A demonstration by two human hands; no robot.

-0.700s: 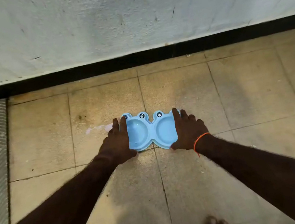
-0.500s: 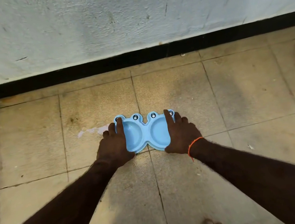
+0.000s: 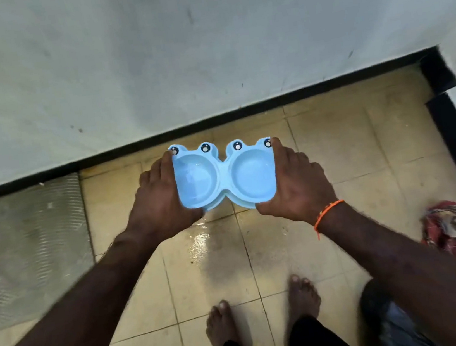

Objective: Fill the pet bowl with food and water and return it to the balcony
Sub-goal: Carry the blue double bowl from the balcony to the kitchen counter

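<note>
Gripping each end of the blue double pet bowl (image 3: 224, 174), the left hand (image 3: 162, 196) and right hand (image 3: 295, 181) have lifted it off the tiled floor (image 3: 334, 143), near the wall (image 3: 203, 44); both wells look unfilled, so filling lies ahead.

Both arms reach forward, converging. Left hand (image 3: 162, 193) grips the left end of the double pet bowl (image 3: 224, 173); right hand (image 3: 295, 181) grips the right end. An orange thread (image 3: 326, 213) circles the right wrist.
</note>
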